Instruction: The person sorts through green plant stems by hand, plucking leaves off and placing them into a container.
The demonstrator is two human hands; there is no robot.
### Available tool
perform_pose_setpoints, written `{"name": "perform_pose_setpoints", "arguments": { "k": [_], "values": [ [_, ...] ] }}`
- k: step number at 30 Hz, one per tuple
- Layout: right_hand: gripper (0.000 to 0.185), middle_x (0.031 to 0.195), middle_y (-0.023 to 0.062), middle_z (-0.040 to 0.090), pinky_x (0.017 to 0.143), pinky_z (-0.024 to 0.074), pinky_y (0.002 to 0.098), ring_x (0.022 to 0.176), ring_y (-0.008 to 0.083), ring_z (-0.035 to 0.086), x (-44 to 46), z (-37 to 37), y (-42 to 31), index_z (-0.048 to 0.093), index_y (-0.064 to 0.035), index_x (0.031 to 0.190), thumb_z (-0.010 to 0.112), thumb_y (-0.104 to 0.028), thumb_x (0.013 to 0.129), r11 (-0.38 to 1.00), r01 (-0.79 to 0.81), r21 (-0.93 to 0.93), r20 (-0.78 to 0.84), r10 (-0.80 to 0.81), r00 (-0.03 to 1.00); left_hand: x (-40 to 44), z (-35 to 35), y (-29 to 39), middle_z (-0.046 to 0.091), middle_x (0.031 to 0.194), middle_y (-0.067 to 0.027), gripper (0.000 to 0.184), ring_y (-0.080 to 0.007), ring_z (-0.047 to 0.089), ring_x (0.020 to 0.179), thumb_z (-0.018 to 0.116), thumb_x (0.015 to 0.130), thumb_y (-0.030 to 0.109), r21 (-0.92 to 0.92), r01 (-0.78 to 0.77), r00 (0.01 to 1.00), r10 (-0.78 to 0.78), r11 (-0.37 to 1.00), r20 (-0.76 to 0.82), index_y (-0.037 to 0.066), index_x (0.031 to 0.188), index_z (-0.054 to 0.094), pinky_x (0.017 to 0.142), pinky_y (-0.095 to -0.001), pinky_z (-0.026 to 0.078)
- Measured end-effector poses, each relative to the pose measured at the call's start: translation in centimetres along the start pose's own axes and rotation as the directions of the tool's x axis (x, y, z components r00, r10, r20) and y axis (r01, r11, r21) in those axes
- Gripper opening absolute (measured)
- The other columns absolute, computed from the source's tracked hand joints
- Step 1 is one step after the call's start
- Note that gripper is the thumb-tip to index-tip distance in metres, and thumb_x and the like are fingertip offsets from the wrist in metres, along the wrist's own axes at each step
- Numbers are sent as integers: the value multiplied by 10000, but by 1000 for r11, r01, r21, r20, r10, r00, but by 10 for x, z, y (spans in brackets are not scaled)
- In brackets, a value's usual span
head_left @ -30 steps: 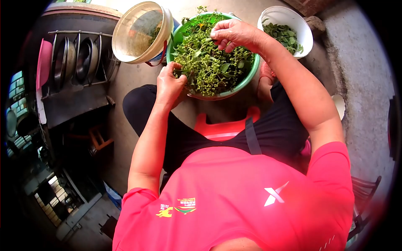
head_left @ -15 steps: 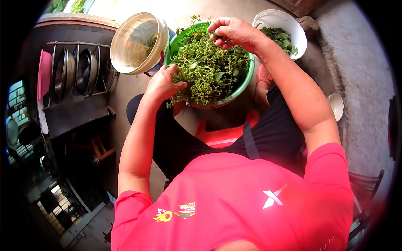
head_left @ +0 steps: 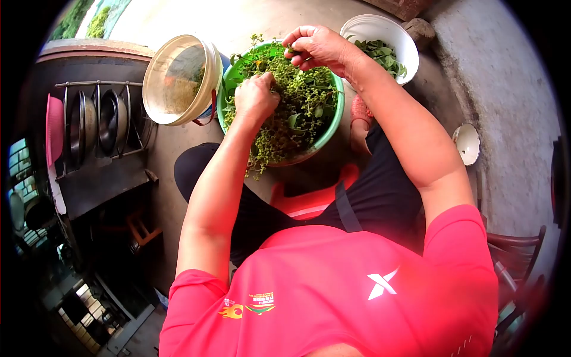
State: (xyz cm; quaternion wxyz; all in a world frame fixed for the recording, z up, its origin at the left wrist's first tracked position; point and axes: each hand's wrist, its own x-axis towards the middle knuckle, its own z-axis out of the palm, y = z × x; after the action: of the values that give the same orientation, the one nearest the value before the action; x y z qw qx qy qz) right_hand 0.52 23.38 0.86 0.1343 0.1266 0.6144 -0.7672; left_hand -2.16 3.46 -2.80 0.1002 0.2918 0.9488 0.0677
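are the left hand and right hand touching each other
Apart. The head view shows a plain gap, with green sprigs visible between the left hand and the right hand.

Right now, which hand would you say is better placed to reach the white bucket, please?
Probably the right hand: it is nearer the white bucket and seems to pinch something green. The left hand is farther off, at the plants.
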Motion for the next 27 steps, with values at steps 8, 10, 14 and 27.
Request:
{"name": "perform_pose_setpoints", "arguments": {
  "k": [8,10,14,27],
  "values": [
    [159,868,35,643,585,517,217,683,72,616,-1,0,-5,592,-72,1011,507,-109,882,1000,13,5,24,-13,1000,-24,-13,-9,590,802,-58,230,-253,578,806,654,659,218,-179,30,993,-50,983,-107,96,848,608,744,-382,430],
    [160,854,31,640,584,512,215,674,69,611,1,0,-3,599,-69,1001,513,-99,870,1000,17,8,27,-17,999,-30,-13,-8,559,768,-41,202,-234,547,814,639,651,204,-202,-26,978,-17,979,-208,93,814,592,774,-365,394],
    [209,783,4,600,547,472,201,621,58,573,-1,-1,-3,609,-61,1005,457,-105,869,989,30,-143,61,-21,998,-39,-13,-13,555,756,-99,220,-259,560,704,641,652,151,-231,-89,952,14,969,-307,38,829,578,660,-351,459],
    [392,1037,135,647,857,463,359,968,270,610,13,-56,28,615,-99,1110,669,-296,776,427,120,-896,129,-8,992,-44,1,-29,568,828,-66,225,-285,578,778,631,687,184,-294,55,980,-109,954,-169,97,891,588,689,-385,463]
  ]
}}
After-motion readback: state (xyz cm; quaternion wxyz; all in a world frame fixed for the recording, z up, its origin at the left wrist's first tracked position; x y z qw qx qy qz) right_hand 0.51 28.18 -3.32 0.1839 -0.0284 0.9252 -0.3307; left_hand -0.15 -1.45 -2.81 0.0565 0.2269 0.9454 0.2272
